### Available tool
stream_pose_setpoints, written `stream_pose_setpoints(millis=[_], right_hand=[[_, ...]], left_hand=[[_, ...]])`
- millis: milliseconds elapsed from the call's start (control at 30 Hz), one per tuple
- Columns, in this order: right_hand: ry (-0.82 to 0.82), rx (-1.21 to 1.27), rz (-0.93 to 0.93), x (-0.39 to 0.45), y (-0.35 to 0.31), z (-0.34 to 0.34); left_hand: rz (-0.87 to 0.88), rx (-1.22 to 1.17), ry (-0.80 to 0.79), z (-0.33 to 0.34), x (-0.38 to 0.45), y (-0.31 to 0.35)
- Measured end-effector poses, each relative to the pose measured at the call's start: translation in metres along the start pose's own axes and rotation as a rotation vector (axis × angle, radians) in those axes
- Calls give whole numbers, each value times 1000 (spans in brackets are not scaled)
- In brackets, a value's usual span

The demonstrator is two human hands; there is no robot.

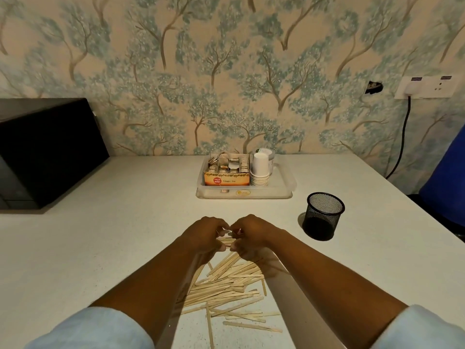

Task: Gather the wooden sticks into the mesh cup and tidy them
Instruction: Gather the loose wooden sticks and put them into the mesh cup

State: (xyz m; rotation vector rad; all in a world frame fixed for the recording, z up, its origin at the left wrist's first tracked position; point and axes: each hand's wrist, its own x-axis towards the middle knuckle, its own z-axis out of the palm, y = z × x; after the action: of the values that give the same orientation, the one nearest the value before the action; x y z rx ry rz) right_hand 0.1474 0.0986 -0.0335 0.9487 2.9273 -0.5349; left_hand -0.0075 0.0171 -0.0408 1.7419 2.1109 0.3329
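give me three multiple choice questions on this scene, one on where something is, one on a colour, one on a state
1. Where does the mesh cup stand?
A. on the table to the right of both hands
B. inside the clear tray
C. on the black appliance

2. What colour is the mesh cup?
A. white
B. black
C. red

3. What is in the mesh cup now?
A. all the sticks
B. paper cups
C. no sticks showing

Answers:
1 A: it stands alone on the table, right of the right hand and left hand.
2 B: its mesh is black.
3 C: the wooden sticks lie scattered on the table, a few between the fingers.
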Motion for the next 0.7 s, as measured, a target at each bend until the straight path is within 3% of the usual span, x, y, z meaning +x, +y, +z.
stream_pose_setpoints(millis=[167, 533, 700], right_hand=[[45, -58, 18, 5, -10, 7], [17, -240, 40, 16, -34, 19], [2, -166, 82, 11, -30, 16]], left_hand=[[-25, -25, -29, -9, -6, -16], [-8, -173, 63, -2, -17, -20], [-16, -310, 253, 3, -20, -22]])
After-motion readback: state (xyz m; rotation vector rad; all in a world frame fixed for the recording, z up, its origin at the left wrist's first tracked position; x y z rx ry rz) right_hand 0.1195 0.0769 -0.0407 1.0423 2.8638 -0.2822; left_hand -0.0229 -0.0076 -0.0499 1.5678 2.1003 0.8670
